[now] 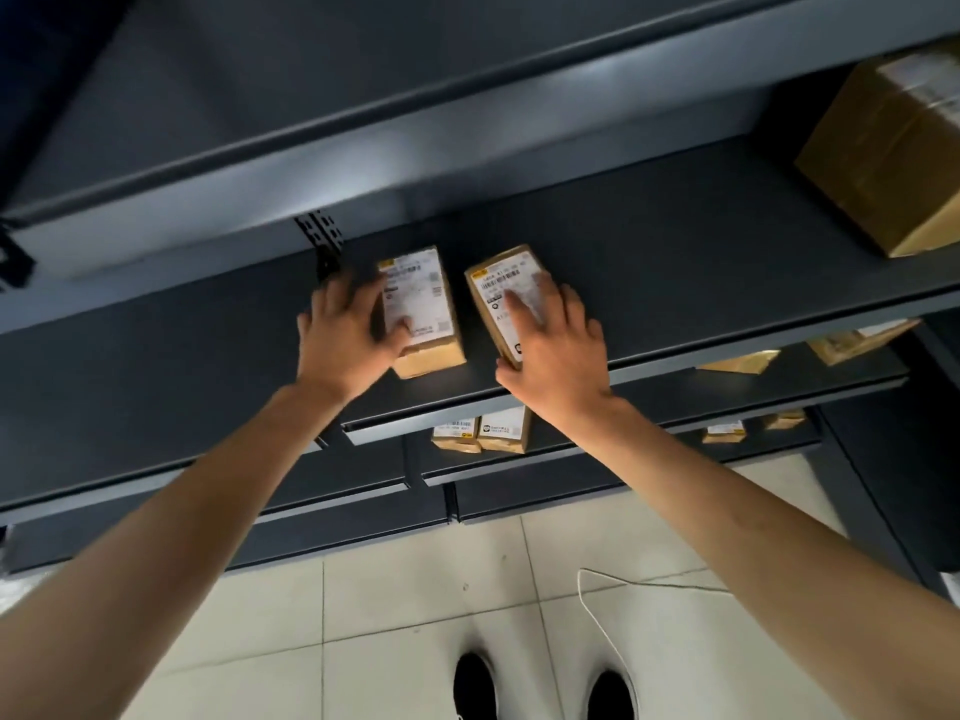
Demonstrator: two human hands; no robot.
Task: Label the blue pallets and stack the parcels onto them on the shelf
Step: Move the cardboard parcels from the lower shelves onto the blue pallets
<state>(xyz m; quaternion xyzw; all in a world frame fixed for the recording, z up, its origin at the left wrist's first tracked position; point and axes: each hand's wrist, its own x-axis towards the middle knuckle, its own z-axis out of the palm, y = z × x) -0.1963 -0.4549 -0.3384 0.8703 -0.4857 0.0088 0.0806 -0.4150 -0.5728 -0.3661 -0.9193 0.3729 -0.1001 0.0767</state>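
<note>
- Two black shoes [475,683] stand on pale floor tiles [415,589], below the near edge of the middle shelf board [701,262]. A thin white cable [597,615] crosses the tiles there.
- Lower boards sit beneath the middle shelf board. They carry two small lower parcels [480,431] side by side, and further small cartons lie to the right.
- Left hand [343,340]: over the middle shelf board, near its front edge. The thumb hooks across the label and the fingers, partly spread, run along the carton's left side. It grips the left parcel [431,304].
- Right hand [558,350]: over the middle shelf board. The fingers are spread and nearly straight, and lie flat on the label of the right parcel [498,288]. The thumb rests against the carton's near corner. No closed grasp is visible.
- Both parcels are small brown cardboard cartons with a white barcode label on top. They lie on the middle shelf board, just beside each other with a narrow gap. The right parcel sits angled to the left one.
- A slotted upright [324,236] stands at the back of the middle shelf board, just beyond the left hand.
- A large taped brown box [893,158] rests at the board's far right end, well apart from both hands.
- An upper shelf [363,148] overhangs the middle shelf board.
</note>
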